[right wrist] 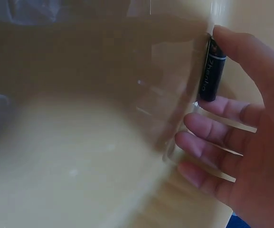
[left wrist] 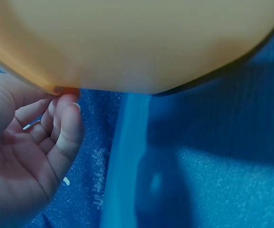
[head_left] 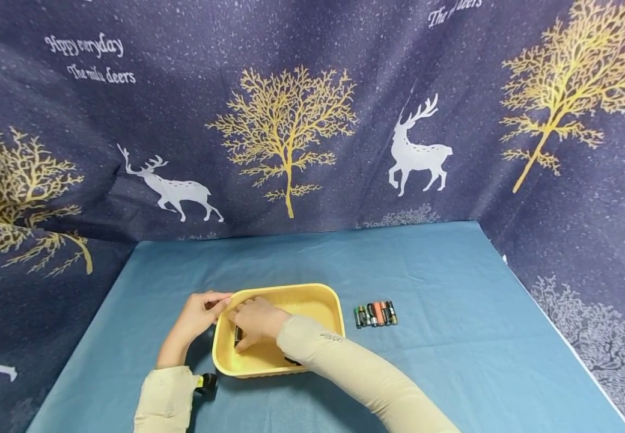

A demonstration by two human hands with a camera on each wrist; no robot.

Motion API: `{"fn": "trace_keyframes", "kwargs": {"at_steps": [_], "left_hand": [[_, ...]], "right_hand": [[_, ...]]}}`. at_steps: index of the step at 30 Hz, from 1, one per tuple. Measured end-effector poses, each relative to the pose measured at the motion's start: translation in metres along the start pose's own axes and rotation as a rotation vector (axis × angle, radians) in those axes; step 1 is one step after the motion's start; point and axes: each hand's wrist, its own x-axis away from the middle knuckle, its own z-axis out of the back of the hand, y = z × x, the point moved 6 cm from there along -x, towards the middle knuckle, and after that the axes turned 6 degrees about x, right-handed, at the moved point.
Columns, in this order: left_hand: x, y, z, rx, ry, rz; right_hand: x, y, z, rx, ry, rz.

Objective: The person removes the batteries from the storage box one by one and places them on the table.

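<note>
A yellow plastic basin stands on the blue cloth. At its far left corner my left hand pinches the rim between thumb and fingers; from below, the left wrist view shows this hand at the basin's edge. My right hand reaches down inside the basin, near its left wall. Between thumb and index fingertip, the right hand holds a black battery by its two ends. The same battery shows partly beside the thumb in the head view.
To the right of the basin, several batteries in black, orange and green lie side by side in a row. A small black device is fixed at the left sleeve. Behind the blue tablecloth hangs a dark patterned curtain.
</note>
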Motion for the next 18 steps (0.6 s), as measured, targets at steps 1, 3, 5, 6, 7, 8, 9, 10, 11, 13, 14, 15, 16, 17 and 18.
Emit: {"fn": "trace_keyframes", "kwargs": {"at_steps": [1, 3, 5, 6, 7, 8, 9, 10, 11, 13, 14, 15, 16, 17, 18], "left_hand": [[0.000, 0.000, 0.000, -0.002, -0.001, -0.003], [0.000, 0.000, 0.000, -0.003, 0.000, -0.003], [0.000, 0.000, 0.000, -0.006, 0.001, 0.000], [0.000, 0.000, 0.000, -0.008, 0.003, 0.002], [0.000, 0.001, 0.000, -0.012, 0.003, 0.003], [0.000, 0.001, 0.000, -0.012, 0.003, 0.004], [0.000, 0.001, 0.000, -0.012, 0.004, 0.005], [0.000, 0.001, 0.000, -0.012, 0.005, 0.005], [0.000, 0.002, 0.000, -0.012, 0.005, 0.004], [0.001, 0.002, 0.000, -0.010, 0.001, 0.004], [0.001, 0.002, 0.000, -0.009, 0.002, 0.003], [0.001, 0.002, 0.000, -0.009, 0.001, 0.003], [0.001, 0.003, 0.000, -0.011, 0.000, 0.002], [0.002, 0.003, 0.000, -0.013, -0.001, 0.003], [0.002, 0.003, 0.000, -0.013, -0.003, 0.004]], "right_hand": [[0.000, 0.000, 0.000, -0.007, 0.002, -0.001], [0.001, 0.001, 0.001, -0.013, 0.003, 0.000], [0.002, 0.001, 0.001, -0.013, 0.003, 0.001], [0.002, 0.001, 0.002, -0.008, 0.002, 0.003], [0.003, 0.001, 0.002, -0.004, 0.000, 0.004], [0.004, 0.001, 0.002, 0.003, -0.003, 0.004], [0.004, 0.001, 0.003, 0.011, -0.003, 0.005], [0.005, 0.001, 0.003, 0.017, -0.007, 0.003], [0.006, 0.001, 0.004, 0.023, -0.010, 0.000], [0.008, 0.001, 0.005, 0.034, -0.010, -0.001], [0.009, 0.001, 0.006, 0.041, -0.011, 0.000], [0.010, 0.001, 0.007, 0.046, -0.011, 0.002], [0.011, 0.002, 0.008, 0.051, -0.010, 0.005], [0.012, 0.002, 0.009, 0.055, -0.009, 0.008], [0.013, 0.003, 0.010, 0.054, -0.004, 0.012]]}}
